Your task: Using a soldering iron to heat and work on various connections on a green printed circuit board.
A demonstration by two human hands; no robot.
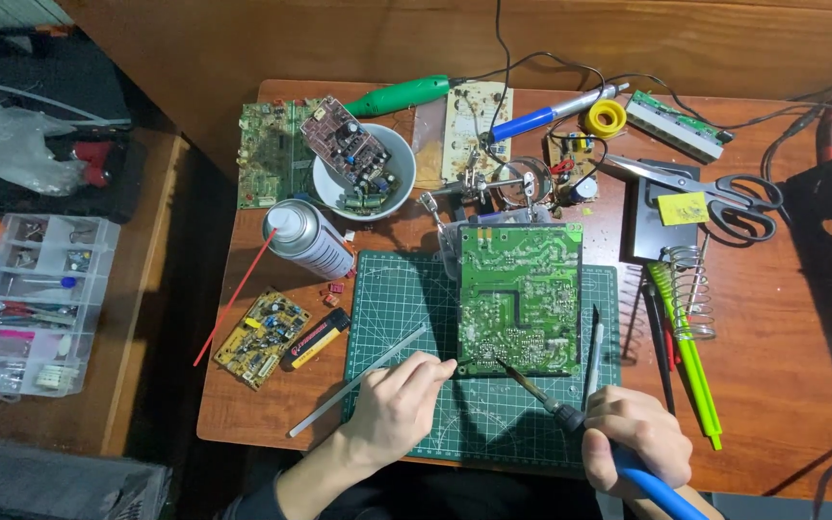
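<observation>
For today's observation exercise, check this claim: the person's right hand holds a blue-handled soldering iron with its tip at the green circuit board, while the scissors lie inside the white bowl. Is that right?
One detail is wrong. In the head view the scissors lie on the wooden table at the right, not in the white bowl, which holds a small circuit board. The right hand does hold the blue-handled soldering iron with its tip at the green circuit board.

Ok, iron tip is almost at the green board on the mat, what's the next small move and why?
Probably ease the soldering iron tip forward onto a joint near the green circuit board lower edge. The right hand holds the iron with its tip just at that edge, and the left hand already steadies the board's lower left corner on the cutting mat. Whether the tip already touches cannot be told.
</observation>
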